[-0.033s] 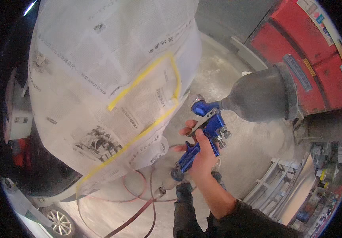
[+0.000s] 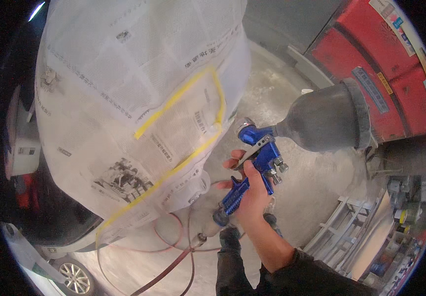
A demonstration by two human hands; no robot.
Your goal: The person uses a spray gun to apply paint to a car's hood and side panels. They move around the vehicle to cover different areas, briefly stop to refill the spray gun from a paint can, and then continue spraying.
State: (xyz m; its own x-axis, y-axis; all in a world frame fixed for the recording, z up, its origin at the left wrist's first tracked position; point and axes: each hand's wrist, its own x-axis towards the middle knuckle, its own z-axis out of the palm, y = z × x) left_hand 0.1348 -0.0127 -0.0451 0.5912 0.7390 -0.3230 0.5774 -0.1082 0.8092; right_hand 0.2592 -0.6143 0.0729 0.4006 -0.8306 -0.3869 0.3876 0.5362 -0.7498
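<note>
My right hand [image 2: 255, 190] grips the handle of a blue spray gun [image 2: 260, 148], fingers around the trigger. A grey paint cup [image 2: 326, 118] sits on top of the gun, tilted to the right. The gun's nozzle points left toward a car body covered in newspaper [image 2: 124, 98]. Yellow masking tape [image 2: 173, 101] outlines a patch on the paper close to the nozzle. A red air hose [image 2: 173, 261] runs from the bottom of the handle down to the floor. My left hand is out of view.
A red cabinet [image 2: 386, 64] stands at the upper right. A metal rack [image 2: 351, 232] with small cans fills the lower right. The car's wheel [image 2: 72, 277] shows at the lower left. My legs stand on the pale concrete floor [image 2: 302, 192].
</note>
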